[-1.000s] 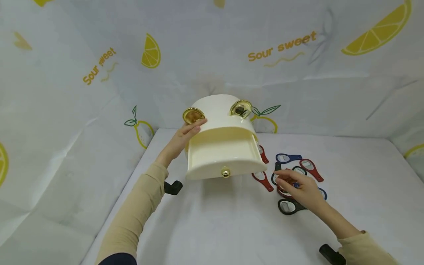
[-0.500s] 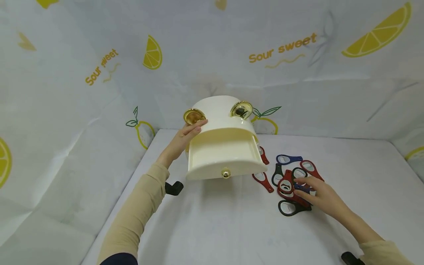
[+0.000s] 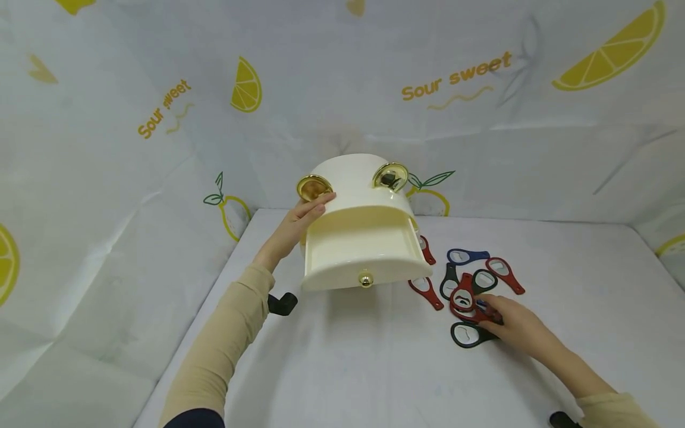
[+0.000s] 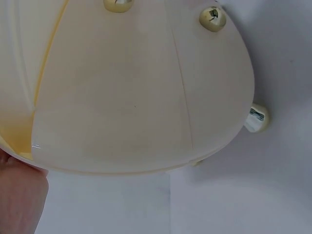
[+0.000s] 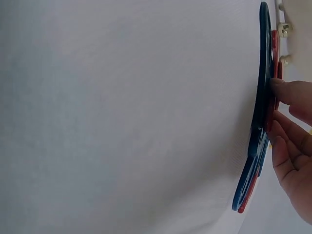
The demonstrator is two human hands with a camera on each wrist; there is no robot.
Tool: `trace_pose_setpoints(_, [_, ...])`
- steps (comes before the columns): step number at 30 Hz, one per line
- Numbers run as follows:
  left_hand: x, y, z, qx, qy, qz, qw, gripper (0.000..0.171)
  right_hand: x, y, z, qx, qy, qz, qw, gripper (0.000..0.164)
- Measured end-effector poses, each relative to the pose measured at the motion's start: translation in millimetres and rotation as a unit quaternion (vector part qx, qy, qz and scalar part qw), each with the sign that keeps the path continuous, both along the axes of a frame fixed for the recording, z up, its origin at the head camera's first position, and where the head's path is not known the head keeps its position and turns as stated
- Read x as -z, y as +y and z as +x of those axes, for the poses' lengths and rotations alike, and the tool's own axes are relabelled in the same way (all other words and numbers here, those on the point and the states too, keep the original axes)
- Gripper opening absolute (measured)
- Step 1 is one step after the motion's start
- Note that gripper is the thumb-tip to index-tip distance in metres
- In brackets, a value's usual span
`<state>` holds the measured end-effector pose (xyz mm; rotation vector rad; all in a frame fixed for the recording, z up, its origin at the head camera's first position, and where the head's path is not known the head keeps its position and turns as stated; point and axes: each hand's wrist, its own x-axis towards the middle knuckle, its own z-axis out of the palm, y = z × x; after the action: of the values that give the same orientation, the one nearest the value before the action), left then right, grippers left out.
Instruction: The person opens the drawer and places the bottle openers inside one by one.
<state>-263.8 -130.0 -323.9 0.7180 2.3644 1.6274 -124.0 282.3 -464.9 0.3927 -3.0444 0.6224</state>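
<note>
A glossy white box (image 3: 355,178) with gold round fittings stands at the back, its drawer (image 3: 364,270) pulled out and a gold knob on the front. My left hand (image 3: 291,229) rests on the box's left side, fingers stretched out along it beside a gold disc. In the left wrist view the box's side (image 4: 122,87) fills much of the picture. My right hand (image 3: 516,324) pinches the handle of a red bottle opener (image 3: 473,315) in the pile, thumb on one side and fingers on the other. A dark-rimmed opener (image 5: 262,73) lies right beside the fingertips.
Around the right hand lie several more bottle openers: a blue one (image 3: 467,256), a red one (image 3: 505,273), and a black one (image 3: 468,335). Another red opener (image 3: 426,292) is close to the drawer. A lemon-print sheet (image 3: 321,89) backs the white table (image 3: 348,368).
My right hand has moved right and down from above the openers and closed its fingertips on a handle in the pile. The left hand and the box stay as they were.
</note>
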Motion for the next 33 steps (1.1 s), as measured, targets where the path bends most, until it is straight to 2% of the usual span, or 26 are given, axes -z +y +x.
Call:
trace_pose_setpoints(7, [0.1, -2, 0.4, 0.000, -0.002, -0.001, 1.0000, 0.040, -2.1, 0, 2.4, 0.000, 0.008, -0.006, 1.000, 0.031])
trace_pose_setpoints(12, [2.2, -2, -0.2, 0.002, -0.008, -0.001, 1.0000, 0.039, -8.7, 2, 4.6, -0.002, -0.018, -0.036, 0.999, 0.026])
trace_pose_setpoints(16, [12.8, -3, -8.5, 0.001, -0.009, -0.002, 1.0000, 0.040, -16.6, 5, 7.3, -0.011, -0.048, -0.069, 0.996, 0.028])
trace_pose_setpoints(20, [9.2, -3, -7.1, 0.001, -0.011, -0.006, 0.9999, 0.040, -26.6, 8, 8.2, -0.023, -0.063, -0.096, 0.993, 0.030])
trace_pose_setpoints(23, [-0.2, -2, 0.0, 0.002, -0.016, -0.006, 0.9999, 0.040, -34.5, 9, 8.0, -0.024, -0.048, -0.118, 0.992, 0.029])
trace_pose_setpoints(27, [0.2, -2, 0.0, 0.001, -0.013, -0.003, 0.9999, 0.039, -45.3, 8, 7.1, -0.021, -0.024, -0.152, 0.988, 0.026])
trace_pose_setpoints(33, [0.9, -2, -0.3, 0.004, -0.013, -0.005, 0.9999, 0.039, -67.5, 8, 2.0, -0.015, 0.023, -0.173, 0.985, 0.026])
